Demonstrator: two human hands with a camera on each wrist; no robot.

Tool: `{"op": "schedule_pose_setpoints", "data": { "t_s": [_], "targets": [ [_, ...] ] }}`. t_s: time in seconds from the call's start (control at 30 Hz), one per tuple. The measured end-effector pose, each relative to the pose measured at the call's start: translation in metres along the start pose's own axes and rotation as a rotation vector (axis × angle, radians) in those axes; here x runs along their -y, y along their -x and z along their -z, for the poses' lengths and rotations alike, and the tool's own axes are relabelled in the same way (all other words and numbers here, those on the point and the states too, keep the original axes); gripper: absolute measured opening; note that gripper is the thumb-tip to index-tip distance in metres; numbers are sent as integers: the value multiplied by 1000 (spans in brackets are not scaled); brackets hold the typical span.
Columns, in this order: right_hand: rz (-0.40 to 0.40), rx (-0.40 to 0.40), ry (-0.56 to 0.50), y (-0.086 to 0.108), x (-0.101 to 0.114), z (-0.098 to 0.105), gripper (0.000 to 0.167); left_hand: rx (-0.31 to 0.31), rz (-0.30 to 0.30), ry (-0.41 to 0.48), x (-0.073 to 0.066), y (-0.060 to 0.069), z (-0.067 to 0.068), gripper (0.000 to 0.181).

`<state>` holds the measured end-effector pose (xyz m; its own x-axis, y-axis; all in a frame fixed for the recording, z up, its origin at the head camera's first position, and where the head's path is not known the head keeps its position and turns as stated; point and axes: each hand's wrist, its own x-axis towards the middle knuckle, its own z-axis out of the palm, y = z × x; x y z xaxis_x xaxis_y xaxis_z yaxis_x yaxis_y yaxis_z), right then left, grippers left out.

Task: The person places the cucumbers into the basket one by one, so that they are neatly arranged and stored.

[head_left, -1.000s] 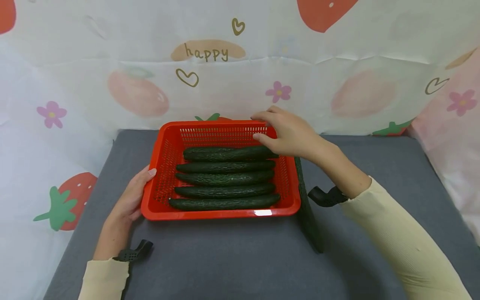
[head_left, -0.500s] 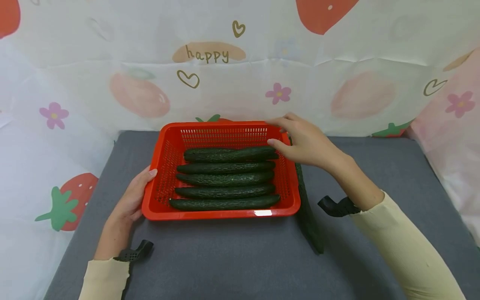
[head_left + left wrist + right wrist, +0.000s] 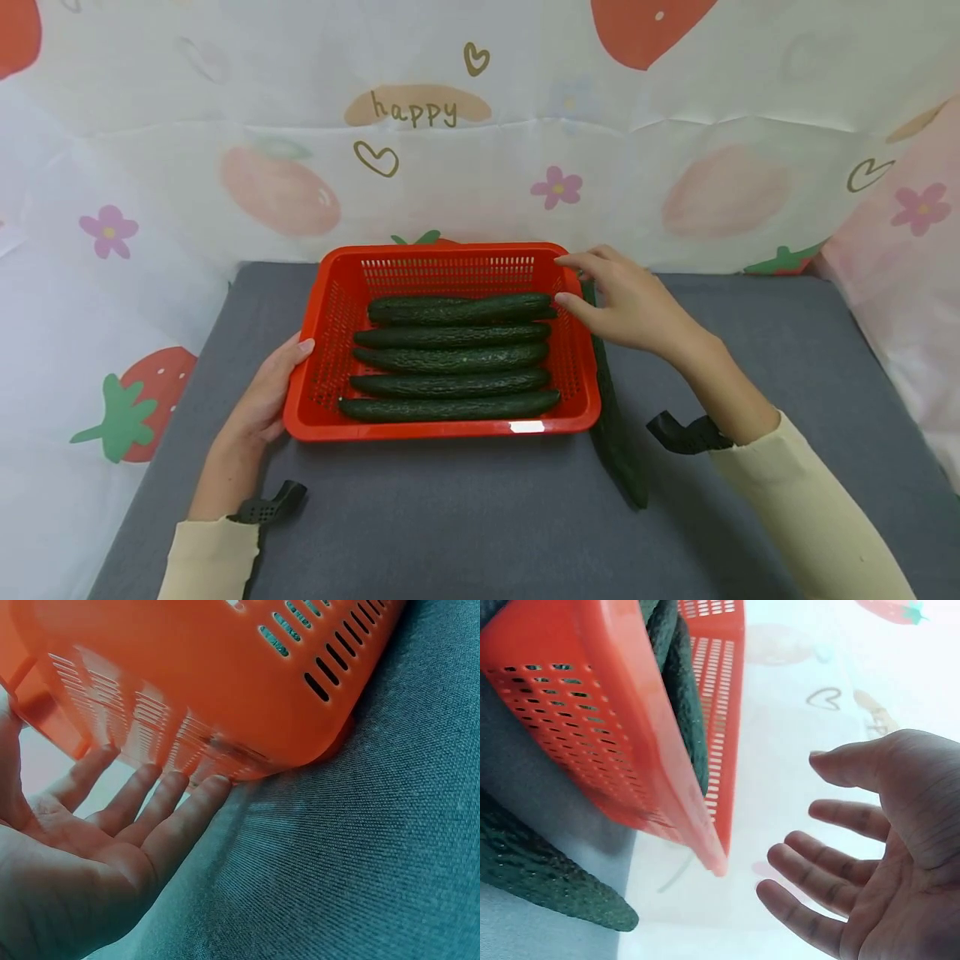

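Note:
A red plastic basket [image 3: 442, 430] holds several dark green cucumbers [image 3: 450, 360] lying crosswise; the rearmost ones overlap. My left hand [image 3: 264, 392] holds the basket's left side, its thumb over the rim and, in the left wrist view, its fingers [image 3: 154, 795] against the slotted outer wall. Over the basket's back right corner hovers my right hand [image 3: 633, 300], with nothing in it and its fingers loosely bent. The right wrist view shows that hand apart from the basket. One more cucumber [image 3: 618, 450] lies on the table along the basket's right side, its far end partly covered by the right hand.
Grey cloth covers the table [image 3: 450, 525]. Close behind the basket hangs a white curtain [image 3: 480, 183] printed with fruit and flowers. Each wrist wears a black camera mount, such as the right mount [image 3: 686, 433].
My right hand has moved right and slightly toward me, from above the rear cucumbers to the basket's right corner. The left hand, basket and cucumbers have stayed in place.

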<state>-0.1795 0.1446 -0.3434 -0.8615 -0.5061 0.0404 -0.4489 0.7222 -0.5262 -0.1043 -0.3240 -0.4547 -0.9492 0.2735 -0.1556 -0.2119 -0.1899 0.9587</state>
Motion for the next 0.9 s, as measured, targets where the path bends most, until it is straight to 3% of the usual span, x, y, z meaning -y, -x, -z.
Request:
{"op": "schedule_pose_setpoints", "data": {
  "t_s": [0.63, 0.9],
  "targets": [
    [-135, -57, -69, 23, -29, -16, 48, 5, -2, -5, 2, -1, 1, 43],
    [-181, -55, -72, 30, -40, -26, 58, -17, -2, -5, 2, -1, 1, 42]
  ]
}}
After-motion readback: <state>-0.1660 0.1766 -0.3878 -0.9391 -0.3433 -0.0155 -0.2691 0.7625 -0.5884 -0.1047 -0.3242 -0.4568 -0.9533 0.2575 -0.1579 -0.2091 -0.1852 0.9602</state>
